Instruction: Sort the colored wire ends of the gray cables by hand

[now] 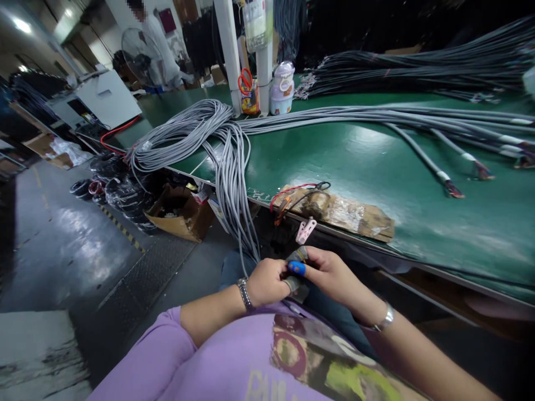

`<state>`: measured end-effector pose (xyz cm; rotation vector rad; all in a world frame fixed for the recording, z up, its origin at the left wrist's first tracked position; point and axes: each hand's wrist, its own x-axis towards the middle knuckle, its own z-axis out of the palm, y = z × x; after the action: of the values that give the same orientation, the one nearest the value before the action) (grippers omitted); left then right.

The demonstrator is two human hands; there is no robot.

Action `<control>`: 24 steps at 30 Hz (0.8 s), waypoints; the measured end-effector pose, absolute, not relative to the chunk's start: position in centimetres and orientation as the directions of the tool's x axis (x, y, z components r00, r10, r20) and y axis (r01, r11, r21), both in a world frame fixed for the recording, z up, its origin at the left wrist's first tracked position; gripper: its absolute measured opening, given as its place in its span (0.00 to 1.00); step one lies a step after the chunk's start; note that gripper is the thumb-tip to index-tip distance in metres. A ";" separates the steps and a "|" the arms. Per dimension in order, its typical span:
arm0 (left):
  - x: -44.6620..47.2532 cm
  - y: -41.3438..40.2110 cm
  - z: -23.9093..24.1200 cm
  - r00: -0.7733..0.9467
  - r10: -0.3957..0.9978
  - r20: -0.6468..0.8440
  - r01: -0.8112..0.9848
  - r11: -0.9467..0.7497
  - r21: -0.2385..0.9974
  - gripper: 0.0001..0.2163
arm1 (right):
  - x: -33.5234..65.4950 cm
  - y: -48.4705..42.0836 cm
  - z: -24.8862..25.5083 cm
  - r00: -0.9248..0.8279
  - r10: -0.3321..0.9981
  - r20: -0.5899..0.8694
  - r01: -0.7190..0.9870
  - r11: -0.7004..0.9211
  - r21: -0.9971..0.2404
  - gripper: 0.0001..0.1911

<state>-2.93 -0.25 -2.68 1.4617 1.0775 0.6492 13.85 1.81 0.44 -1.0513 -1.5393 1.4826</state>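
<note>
My left hand point(267, 281) is closed at my lap, where the hanging grey cables point(238, 189) run down to it; it appears to grip a cable, though its end is hidden. Against it, my right hand point(330, 273) is closed in a pinch, with blue covering on the thumb and grey wrapping on a finger. What lies between those fingertips is too small and covered to make out. Just beyond my hands, a pink clip point(306, 230) sits at the bench edge beside a taped cardboard piece point(355, 216) with red and black leads point(292, 192).
Coiled grey cables point(179, 133) lie on the green bench point(288, 153); stripped cable ends point(449, 186) point right. Black cables point(393, 72) are piled at the back. A post point(229, 55) rises from the bench. An open carton point(179, 214) stands on the floor. A person point(161, 47) is far off.
</note>
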 end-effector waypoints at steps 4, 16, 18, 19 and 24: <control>-2.8 0.0 -1.9 0.328 0.908 -0.262 0.102 0.242 0.965 0.14 | 14.9 1.9 -0.6 -0.273 0.961 -0.036 -0.023 -0.044 -0.999 0.15; -2.8 0.0 -1.1 0.355 0.908 -0.223 0.037 0.225 0.974 0.20 | 13.4 0.8 -1.1 -0.280 0.951 -0.135 -0.144 -0.181 -0.973 0.16; -3.1 -0.1 -1.2 0.395 0.895 -0.206 0.056 0.201 0.978 0.20 | 13.2 1.1 -0.3 -0.342 0.931 -0.132 -0.120 -0.183 -0.976 0.16; -3.2 -0.1 -1.2 0.390 0.900 -0.196 0.053 0.191 0.980 0.21 | 13.1 1.2 0.0 -0.369 0.920 -0.130 -0.114 -0.183 -0.976 0.16; -3.3 -0.3 -1.3 0.233 0.942 -0.241 -0.117 0.273 0.955 0.23 | 13.1 1.8 -0.2 -0.338 0.934 -0.114 -0.104 -0.157 -0.982 0.13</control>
<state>-3.29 -0.29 -1.26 1.0073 1.0582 0.9294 13.08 1.80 -0.25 -1.0321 -1.2816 1.6191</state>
